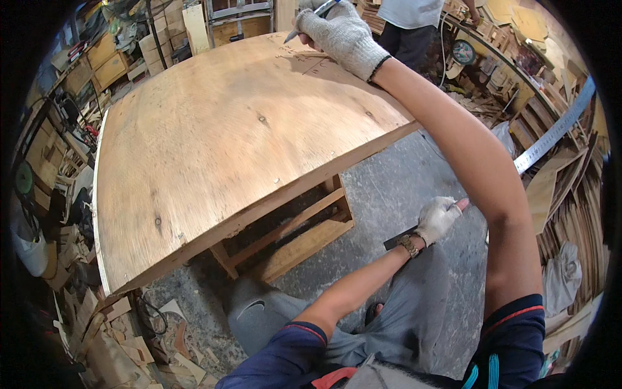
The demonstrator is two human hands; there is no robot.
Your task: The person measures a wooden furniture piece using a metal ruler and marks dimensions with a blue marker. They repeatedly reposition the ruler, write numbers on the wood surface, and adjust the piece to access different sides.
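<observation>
A large plywood panel with a wooden edge frame lies in front of me. Over its far right part, my right hand in a pale knitted fingerless glove grips a pen, its tip near the wood. Pencil-like marks and lines show just below that hand. Lower down, beside the panel and above my knee, my gloved left hand is closed round a long metal ruler. My right arm covers part of the ruler. A dark end emerges by my left wrist, which wears a watch.
Beneath the panel stands a wooden frame support on the grey floor. Wood scraps litter the lower left. Stacked thin boards lean at the right. Another person stands beyond the panel, near a cluttered bench.
</observation>
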